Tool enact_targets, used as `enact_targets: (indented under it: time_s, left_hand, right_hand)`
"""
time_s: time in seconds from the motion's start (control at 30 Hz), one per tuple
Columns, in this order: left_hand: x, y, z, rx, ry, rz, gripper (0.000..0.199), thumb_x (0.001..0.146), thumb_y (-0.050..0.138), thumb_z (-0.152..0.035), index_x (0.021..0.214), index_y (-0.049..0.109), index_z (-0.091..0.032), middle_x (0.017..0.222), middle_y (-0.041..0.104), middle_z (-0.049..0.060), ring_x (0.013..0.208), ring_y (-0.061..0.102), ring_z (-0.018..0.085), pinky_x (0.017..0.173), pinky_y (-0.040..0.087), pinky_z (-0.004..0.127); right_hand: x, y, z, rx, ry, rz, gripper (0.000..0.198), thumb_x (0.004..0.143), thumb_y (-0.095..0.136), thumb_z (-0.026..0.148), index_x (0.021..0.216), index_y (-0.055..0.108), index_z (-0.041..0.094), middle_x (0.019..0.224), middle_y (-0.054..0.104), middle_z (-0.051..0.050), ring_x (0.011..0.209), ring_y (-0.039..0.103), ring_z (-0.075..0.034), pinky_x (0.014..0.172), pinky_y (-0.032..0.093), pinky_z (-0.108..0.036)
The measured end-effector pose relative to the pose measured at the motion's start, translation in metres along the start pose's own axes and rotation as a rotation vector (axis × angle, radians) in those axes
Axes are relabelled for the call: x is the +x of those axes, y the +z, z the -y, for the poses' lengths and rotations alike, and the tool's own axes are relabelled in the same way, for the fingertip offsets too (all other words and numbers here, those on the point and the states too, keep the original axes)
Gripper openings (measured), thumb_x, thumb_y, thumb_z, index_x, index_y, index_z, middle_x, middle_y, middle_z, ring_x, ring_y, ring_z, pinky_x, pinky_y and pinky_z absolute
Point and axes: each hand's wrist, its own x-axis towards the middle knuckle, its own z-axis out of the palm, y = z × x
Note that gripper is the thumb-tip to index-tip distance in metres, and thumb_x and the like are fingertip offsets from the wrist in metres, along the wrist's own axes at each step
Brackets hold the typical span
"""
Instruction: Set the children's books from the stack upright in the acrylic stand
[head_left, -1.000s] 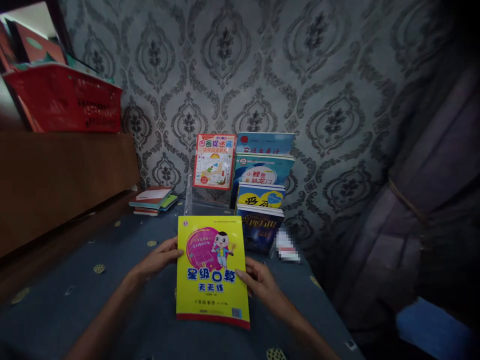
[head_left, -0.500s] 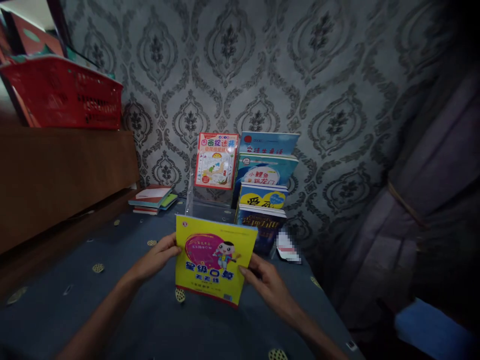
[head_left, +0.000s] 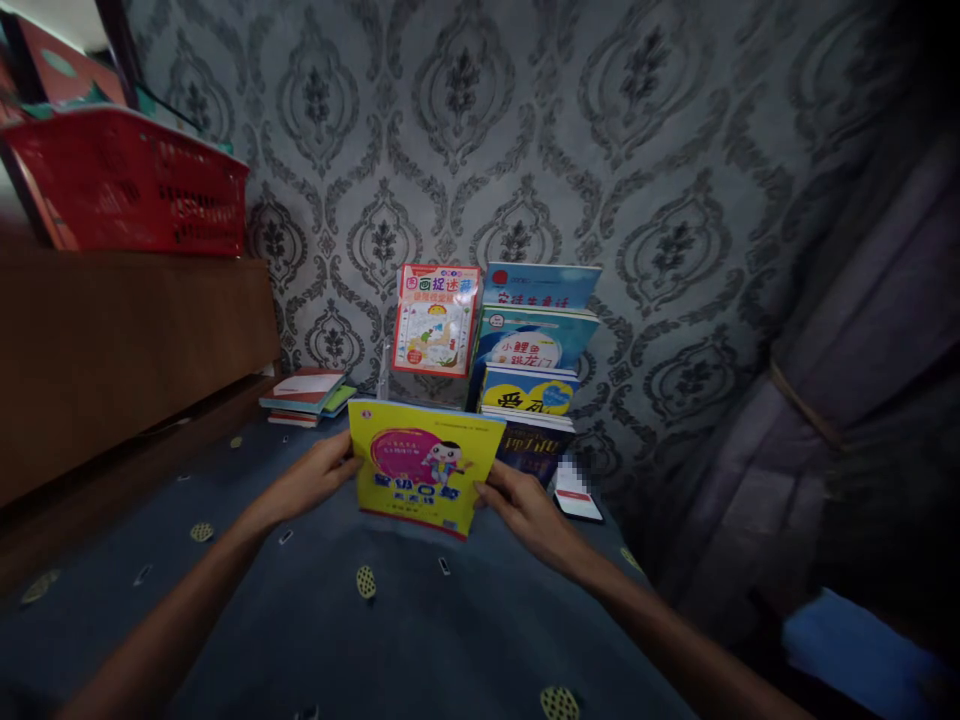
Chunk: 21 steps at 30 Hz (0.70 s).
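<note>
The yellow book lies between the two hands, cover facing the person, its long axis running up and away, across the line joining the grips. Neither hand is nearer: the left hand pinches the left edge, the right hand the right, each grip narrow and holding the book. Beyond its top edge stands a clear rack with the red book; the dark book is just behind its right side.
</note>
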Motion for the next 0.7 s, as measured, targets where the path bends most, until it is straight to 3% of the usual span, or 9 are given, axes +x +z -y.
enact_targets:
  time_s: [0.1,0.23,0.5,0.7]
  left_hand:
    - [0.017,-0.008,-0.001,0.096,0.089,-0.056,0.025,0.083,0.064,-0.032,0.105,0.069,-0.018,0.105,0.074,0.007,0.099,0.065,0.027,0.085,0.053,0.034]
    - [0.035,-0.014,-0.001,0.273,0.178,-0.19,0.02,0.088,0.056,-0.029,0.101,0.066,-0.018,0.104,0.073,0.008,0.1,0.065,0.026,0.09,0.052,0.039]
    - [0.056,-0.017,-0.01,0.312,0.298,-0.276,0.018,0.091,0.053,-0.024,0.101,0.065,-0.015,0.1,0.072,0.01,0.094,0.066,0.026,0.089,0.052,0.041]
    - [0.095,-0.038,-0.037,0.266,0.42,-0.416,0.013,0.089,0.058,-0.02,0.097,0.065,-0.013,0.093,0.072,0.007,0.088,0.064,0.02,0.085,0.052,0.033]
  right_hand:
    - [0.02,-0.011,0.012,-0.063,-0.059,-0.013,0.044,0.097,0.054,0.05,0.129,0.067,0.022,0.121,0.074,-0.009,0.104,0.07,-0.029,0.087,0.059,-0.042]
    - [0.042,-0.025,0.024,-0.241,-0.169,-0.046,0.04,0.098,0.053,0.048,0.124,0.068,0.022,0.118,0.075,-0.008,0.108,0.068,-0.028,0.097,0.053,-0.045]
    - [0.065,-0.051,0.042,-0.496,-0.309,-0.089,0.031,0.099,0.047,0.036,0.115,0.069,0.02,0.106,0.076,-0.008,0.093,0.069,-0.025,0.084,0.054,-0.039]
    - [0.1,-0.078,0.072,-0.589,-0.429,-0.208,0.032,0.099,0.049,0.033,0.118,0.069,0.018,0.103,0.076,-0.007,0.092,0.067,-0.024,0.086,0.053,-0.04]
